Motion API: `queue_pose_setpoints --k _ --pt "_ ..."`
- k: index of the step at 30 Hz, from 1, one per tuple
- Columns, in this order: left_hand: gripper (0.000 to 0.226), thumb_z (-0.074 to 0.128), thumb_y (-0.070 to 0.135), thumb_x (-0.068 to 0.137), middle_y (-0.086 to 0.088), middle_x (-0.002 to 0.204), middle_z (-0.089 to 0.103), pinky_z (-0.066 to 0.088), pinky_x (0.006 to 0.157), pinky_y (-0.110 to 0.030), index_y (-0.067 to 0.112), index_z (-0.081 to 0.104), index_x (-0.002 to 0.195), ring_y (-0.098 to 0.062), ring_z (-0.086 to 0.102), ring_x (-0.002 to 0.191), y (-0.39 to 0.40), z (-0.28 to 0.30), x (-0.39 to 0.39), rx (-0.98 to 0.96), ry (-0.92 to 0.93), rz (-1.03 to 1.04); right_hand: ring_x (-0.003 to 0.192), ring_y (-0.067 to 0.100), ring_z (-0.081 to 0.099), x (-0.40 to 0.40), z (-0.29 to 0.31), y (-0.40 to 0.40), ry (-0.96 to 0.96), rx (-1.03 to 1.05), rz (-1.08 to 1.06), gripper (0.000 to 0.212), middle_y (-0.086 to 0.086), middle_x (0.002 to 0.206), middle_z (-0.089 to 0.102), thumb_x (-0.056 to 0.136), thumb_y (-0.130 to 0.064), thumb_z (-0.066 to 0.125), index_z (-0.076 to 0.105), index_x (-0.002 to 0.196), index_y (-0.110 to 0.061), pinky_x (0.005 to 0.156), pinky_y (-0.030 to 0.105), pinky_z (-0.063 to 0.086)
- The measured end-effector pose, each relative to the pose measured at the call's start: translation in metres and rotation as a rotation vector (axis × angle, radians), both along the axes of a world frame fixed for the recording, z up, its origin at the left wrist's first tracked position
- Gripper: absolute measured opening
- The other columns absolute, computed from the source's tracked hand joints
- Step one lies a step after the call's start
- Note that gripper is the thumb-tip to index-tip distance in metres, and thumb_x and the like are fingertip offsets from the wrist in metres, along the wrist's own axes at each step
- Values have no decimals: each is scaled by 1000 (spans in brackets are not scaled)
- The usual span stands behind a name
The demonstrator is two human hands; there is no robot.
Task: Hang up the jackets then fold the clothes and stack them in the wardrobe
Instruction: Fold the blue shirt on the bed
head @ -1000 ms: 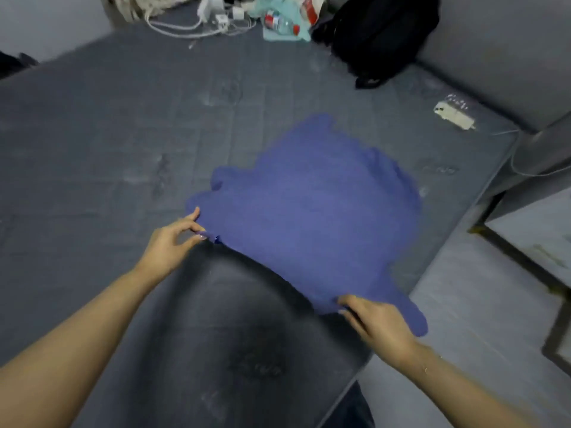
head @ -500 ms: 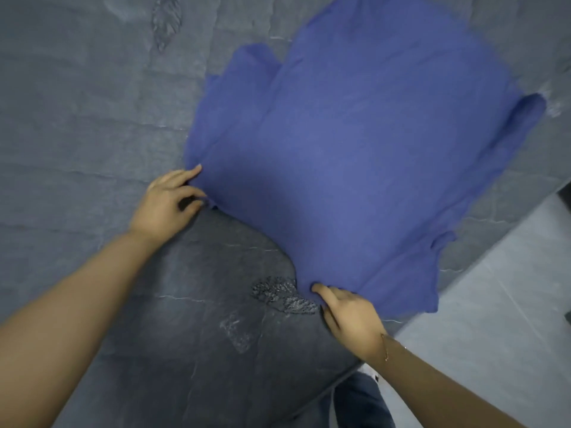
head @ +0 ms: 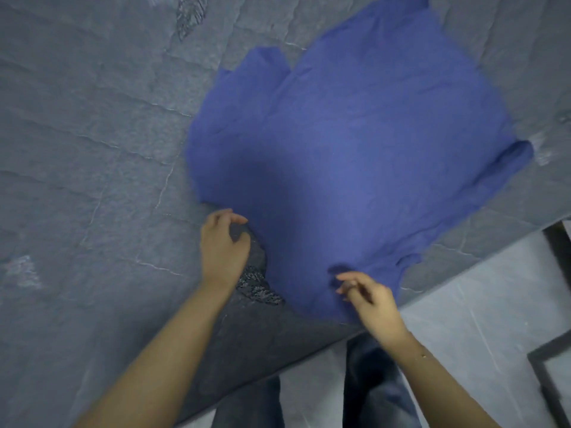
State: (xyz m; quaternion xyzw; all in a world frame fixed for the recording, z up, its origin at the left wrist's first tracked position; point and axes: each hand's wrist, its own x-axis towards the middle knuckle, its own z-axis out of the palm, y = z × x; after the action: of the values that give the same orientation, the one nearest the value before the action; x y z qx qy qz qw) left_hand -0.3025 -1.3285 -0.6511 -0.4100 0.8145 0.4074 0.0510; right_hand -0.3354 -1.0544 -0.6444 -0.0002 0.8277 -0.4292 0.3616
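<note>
A blue T-shirt lies spread flat on the grey mattress, one sleeve toward the upper left and the other at the right. My left hand hovers beside the shirt's near left edge with loosely curled fingers and nothing in them. My right hand is over the shirt's near hem, fingers relaxed and slightly blurred, and grips no cloth that I can see.
The mattress edge runs diagonally from the bottom middle to the right. Beyond it is pale grey floor with a dark frame at the far right. My legs in jeans stand against the mattress edge.
Both hands have let go of the shirt's hem, and it now lies flat. They have drawn closer together. The camera has tilted further down.
</note>
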Motion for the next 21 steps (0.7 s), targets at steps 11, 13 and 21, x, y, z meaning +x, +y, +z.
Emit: queue_pose_setpoints --k 11,13,21 --pt "43 77 7 78 -23 112 56 44 92 -41 4 52 112 -36 56 104 227 -15 10 315 -194 960 76 19 59 -138 -25 140 -515 51 -648 21 9 90 60 99 -18 51 56 116 -7 73 33 54" --pt "66 85 24 73 -22 122 54 44 98 -42 0 49 122 -36 52 113 264 -18 8 369 -292 1215 95 20 63 -159 -32 153 -694 15 -474 28 7 103 65 100 -26 50 55 122 -10 90 41 49" --pt "40 82 26 77 -12 115 68 54 94 -45 5 65 106 -27 66 104 313 -36 -14 624 37 1372 114 13 64 -184 -48 130 -917 -164 -17 41 -2 125 67 90 -35 62 57 130 -26 98 35 48"
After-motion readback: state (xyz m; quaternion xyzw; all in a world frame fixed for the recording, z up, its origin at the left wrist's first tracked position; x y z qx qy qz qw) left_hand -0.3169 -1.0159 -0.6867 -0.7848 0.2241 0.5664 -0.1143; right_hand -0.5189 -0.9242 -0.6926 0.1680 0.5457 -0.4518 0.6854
